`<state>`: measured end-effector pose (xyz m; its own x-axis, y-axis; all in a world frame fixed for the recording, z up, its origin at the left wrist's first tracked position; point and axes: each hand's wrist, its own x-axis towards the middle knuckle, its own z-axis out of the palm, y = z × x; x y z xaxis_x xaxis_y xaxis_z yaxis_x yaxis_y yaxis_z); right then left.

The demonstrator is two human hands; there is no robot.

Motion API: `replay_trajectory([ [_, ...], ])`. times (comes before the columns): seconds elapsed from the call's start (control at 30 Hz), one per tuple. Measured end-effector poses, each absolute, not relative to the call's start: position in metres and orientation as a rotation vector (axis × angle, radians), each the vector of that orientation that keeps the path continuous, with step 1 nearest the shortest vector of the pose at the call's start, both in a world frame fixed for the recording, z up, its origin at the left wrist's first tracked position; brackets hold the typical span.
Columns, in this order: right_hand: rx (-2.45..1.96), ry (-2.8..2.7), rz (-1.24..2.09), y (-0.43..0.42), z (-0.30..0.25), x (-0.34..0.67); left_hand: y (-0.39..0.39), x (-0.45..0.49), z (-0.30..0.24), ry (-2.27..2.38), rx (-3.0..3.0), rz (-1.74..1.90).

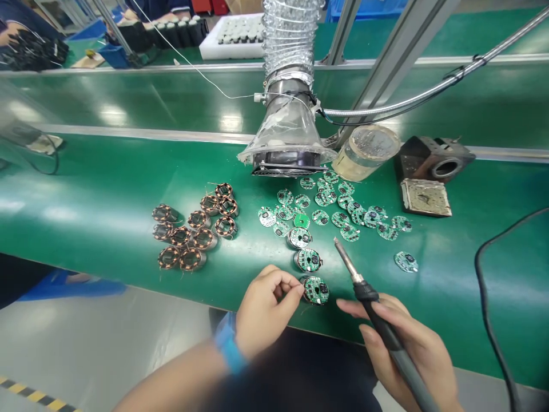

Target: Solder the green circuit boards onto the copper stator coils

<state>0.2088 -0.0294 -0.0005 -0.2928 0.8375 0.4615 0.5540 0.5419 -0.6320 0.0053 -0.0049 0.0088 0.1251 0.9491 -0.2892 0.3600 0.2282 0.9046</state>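
Your left hand [261,309] is pinching its fingers together on the little round green board [316,289] at the near edge of the green surface [107,200]. Your right hand [407,349] is wrapping tight around the soldering iron [377,317], tip up.

Left grip [261,312] was curled into a loose fist, thumb and forefinger pinched together at the tips, forearm coming in from the lower left. Right grip [407,349] sat lower right, fingers wrapped round the soldering iron [369,294] pen-style, one finger stretched out flat toward the left. The two were close together but not touching, fwiw.
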Motion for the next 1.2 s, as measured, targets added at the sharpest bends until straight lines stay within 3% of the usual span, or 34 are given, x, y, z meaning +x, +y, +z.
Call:
replay_trajectory([
  [0.4, -0.966, -1.950, 0.647, -0.042, 0.019, 0.207, -0.005, 0.010, 0.008, 1.537, 1.416, 0.600],
  [1.2, -1.126, -1.884, 0.668, -0.057, 0.004, 0.220, -0.006, 0.014, 0.003, 1.594, 1.418, 0.604],
])
